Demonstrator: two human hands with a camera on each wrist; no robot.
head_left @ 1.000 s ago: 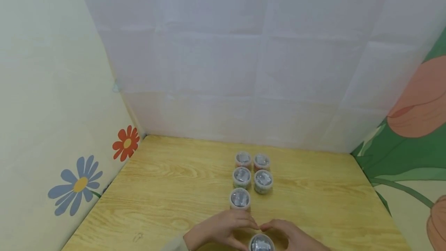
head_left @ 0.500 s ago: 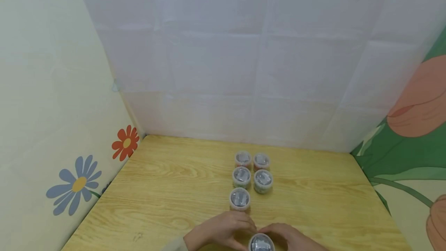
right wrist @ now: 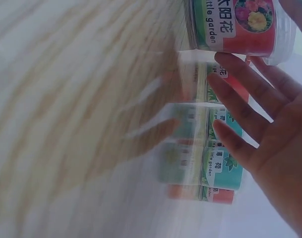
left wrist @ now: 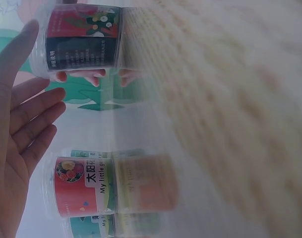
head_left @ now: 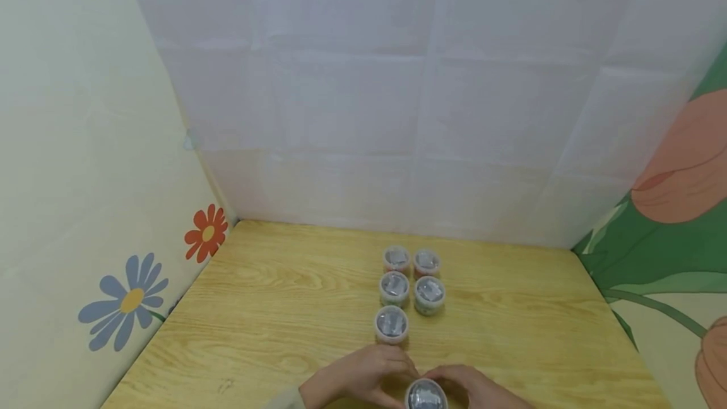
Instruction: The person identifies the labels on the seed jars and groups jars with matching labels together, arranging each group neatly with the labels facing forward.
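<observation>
A round clear-lidded plant-kit tub stands upright on the table at the bottom of the head view. Its red label reads "My little garden" in the right wrist view. My left hand holds the tub's left side, its thumb against the lid rim in the left wrist view. From the other side my right hand holds it, index finger along the wall. The two hands' fingertips meet behind the tub. Just beyond my left hand stands another red-labelled tub.
Farther back on the wood-grain table stand two green-labelled tubs, left and right. Behind them are two reddish tubs, left and right. A pale sheet hangs along the back edge, with flowered walls on both sides.
The right hand's fingers have shifted slightly down and closer round the tub. The left hand has barely moved, and the tubs stay in place.
</observation>
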